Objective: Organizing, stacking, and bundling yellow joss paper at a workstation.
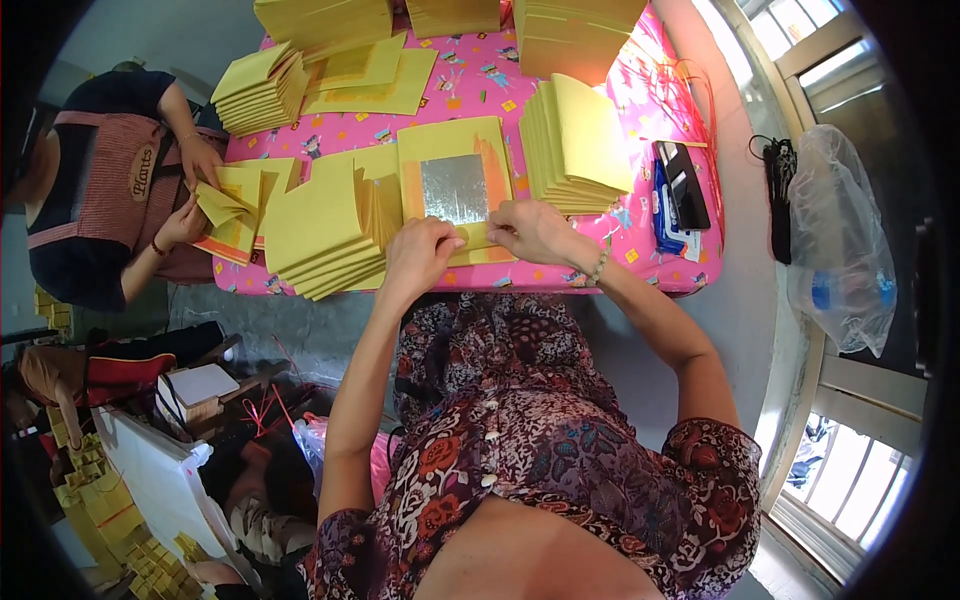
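Note:
A yellow paper sheet with an orange-brushed patch and a silver foil square lies flat in front of me. Its near edge looks turned up into a narrow fold. My left hand pinches that edge at its left part, thumb and fingers closed. At the right part of the same edge, my right hand grips with bent fingers. Close by on the left leans a stack of folded yellow paper. Another folded stack stands beyond my right hand.
A pink patterned tablecloth covers the table. Phone and a blue-white packet lie at its right side. Across the left end, a co-worker's hands fold yellow paper. More yellow stacks stand farther back. A clear plastic bag hangs right.

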`<state>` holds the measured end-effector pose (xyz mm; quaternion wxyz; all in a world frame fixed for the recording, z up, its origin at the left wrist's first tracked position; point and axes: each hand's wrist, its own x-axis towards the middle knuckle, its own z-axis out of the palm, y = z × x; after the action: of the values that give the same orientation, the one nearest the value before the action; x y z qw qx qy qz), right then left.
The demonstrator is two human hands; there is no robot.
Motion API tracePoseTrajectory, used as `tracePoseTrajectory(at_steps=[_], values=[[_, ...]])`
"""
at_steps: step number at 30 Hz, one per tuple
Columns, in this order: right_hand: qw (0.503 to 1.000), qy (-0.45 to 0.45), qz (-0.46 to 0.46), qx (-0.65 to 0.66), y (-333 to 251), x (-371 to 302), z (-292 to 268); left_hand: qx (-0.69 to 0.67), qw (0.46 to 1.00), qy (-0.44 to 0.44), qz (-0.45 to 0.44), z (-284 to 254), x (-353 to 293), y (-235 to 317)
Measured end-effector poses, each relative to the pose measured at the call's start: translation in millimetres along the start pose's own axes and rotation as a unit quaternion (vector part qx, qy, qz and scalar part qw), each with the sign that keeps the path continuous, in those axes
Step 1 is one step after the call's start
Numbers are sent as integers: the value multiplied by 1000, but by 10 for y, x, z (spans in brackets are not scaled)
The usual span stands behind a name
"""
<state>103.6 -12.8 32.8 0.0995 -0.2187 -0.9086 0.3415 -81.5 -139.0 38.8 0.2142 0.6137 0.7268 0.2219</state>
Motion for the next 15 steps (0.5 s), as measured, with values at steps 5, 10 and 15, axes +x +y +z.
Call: tracePoseTrajectory(at_steps=[5,10,15], values=[[1000,-14,4,-16,18,8,12,3,1000,3,3,18,6,-14],[995,11,-84,-49,-136,-20,-30,1,1000,13,13,22,2,-34],[987,-11,-86,-138,-132,15,12,-32,999,33,-12,31,-55,62]])
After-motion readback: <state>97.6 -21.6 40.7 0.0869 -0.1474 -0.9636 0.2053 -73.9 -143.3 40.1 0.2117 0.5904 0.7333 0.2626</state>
